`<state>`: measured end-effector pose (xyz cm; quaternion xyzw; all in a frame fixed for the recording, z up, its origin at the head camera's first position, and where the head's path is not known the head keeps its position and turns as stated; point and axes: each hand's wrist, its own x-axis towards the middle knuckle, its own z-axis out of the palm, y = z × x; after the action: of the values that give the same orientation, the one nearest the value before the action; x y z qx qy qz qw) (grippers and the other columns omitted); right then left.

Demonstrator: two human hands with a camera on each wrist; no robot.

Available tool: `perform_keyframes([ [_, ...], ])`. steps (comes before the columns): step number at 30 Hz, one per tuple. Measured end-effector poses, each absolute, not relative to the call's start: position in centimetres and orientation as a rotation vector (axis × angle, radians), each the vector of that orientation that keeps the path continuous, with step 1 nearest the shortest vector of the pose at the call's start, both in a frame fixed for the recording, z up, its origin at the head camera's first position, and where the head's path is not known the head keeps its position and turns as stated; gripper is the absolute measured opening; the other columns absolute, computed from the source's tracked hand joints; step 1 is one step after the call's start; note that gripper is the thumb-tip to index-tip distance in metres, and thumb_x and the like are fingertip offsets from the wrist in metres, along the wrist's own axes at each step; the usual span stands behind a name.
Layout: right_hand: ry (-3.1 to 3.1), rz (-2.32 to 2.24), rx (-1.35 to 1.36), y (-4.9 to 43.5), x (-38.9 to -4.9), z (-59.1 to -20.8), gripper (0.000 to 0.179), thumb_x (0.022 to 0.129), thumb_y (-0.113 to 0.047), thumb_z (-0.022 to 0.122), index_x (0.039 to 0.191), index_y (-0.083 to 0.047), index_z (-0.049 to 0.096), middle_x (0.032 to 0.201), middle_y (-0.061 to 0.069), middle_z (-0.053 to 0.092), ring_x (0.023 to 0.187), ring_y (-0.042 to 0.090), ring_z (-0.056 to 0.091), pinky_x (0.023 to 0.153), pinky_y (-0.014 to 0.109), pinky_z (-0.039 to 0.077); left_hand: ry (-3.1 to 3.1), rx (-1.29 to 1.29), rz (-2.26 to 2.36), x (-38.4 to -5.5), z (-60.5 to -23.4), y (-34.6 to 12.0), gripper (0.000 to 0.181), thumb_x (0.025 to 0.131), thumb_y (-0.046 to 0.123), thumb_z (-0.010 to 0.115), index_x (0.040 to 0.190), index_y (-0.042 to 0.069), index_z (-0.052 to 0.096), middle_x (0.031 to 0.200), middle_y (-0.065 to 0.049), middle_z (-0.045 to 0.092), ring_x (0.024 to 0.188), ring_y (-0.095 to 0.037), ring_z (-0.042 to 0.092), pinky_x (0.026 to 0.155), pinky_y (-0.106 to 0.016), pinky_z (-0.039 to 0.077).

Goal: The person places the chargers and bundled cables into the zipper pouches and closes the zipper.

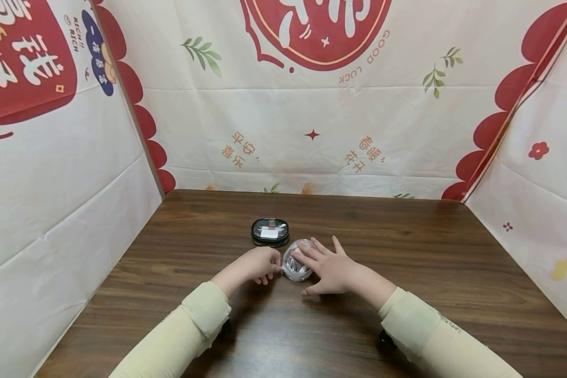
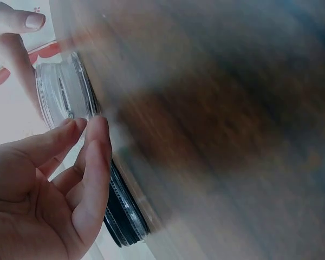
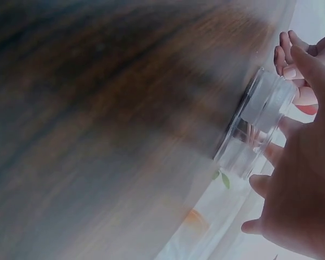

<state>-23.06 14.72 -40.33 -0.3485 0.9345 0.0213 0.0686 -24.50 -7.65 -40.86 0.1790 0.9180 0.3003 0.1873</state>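
Note:
A small round clear zip pouch (image 1: 291, 270) lies on the table with something white inside, partly covered by fingers. At its left side my left hand (image 1: 257, 263) pinches the zipper pull between thumb and forefinger; the left wrist view shows the zipper (image 2: 64, 95) along the pouch's side wall. My right hand (image 1: 333, 269) has its fingers spread, some of them resting on the pouch's top. In the right wrist view these fingers touch the pouch (image 3: 252, 124) at its upper face. Just behind it sits a black-edged clear oval pouch (image 1: 270, 231) with a white label-like piece inside.
The brown wood-grain table (image 1: 387, 226) spreads out around both hands. Printed white cloth (image 1: 283, 121) hangs at the back and at both sides of the table.

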Motion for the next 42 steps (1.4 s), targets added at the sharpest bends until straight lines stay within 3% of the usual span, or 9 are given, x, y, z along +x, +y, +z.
perform_keyframes([
  [10,2.845,0.056,-1.142,14.4,-23.0,-40.0,0.091,0.083,-0.07,0.058,0.155,-0.025,0.028,0.162,0.001,0.012,0.148,0.027,0.005,0.108,0.067,0.0,2.603,0.444,0.855,-25.5,-40.4,-7.7,0.017,0.097,0.007,0.058,0.081,0.005,0.061,0.067,-0.011,0.064,0.055,-0.021,0.066,0.047,-0.03,0.053],
  [21,2.785,0.041,-1.072,14.0,-24.0,-40.2,0.091,0.085,-0.069,0.056,0.157,-0.029,0.019,0.163,-0.004,0.006,0.148,0.028,0.006,0.108,0.067,-0.003,2.638,0.382,0.828,-27.1,-40.5,-8.2,0.016,0.097,0.008,0.058,0.083,0.002,0.063,0.068,-0.01,0.064,0.055,-0.019,0.065,0.049,-0.03,0.053],
  [34,2.734,0.147,-1.026,13.9,-23.9,-40.9,0.099,0.082,-0.075,0.052,0.158,-0.031,0.006,0.163,-0.005,-0.003,0.148,0.027,0.003,0.108,0.068,0.003,2.655,0.445,0.828,-26.2,-40.7,-8.6,0.017,0.097,0.005,0.057,0.08,0.003,0.061,0.067,-0.01,0.063,0.055,-0.021,0.065,0.048,-0.03,0.051],
  [42,2.733,0.121,-1.013,13.9,-24.0,-40.6,0.099,0.082,-0.073,0.055,0.158,-0.031,0.006,0.163,-0.005,-0.003,0.148,0.027,0.003,0.108,0.069,0.004,2.651,0.475,0.849,-25.7,-40.6,-8.4,0.018,0.096,0.007,0.06,0.08,0.001,0.06,0.067,-0.011,0.064,0.055,-0.021,0.065,0.047,-0.03,0.051],
])
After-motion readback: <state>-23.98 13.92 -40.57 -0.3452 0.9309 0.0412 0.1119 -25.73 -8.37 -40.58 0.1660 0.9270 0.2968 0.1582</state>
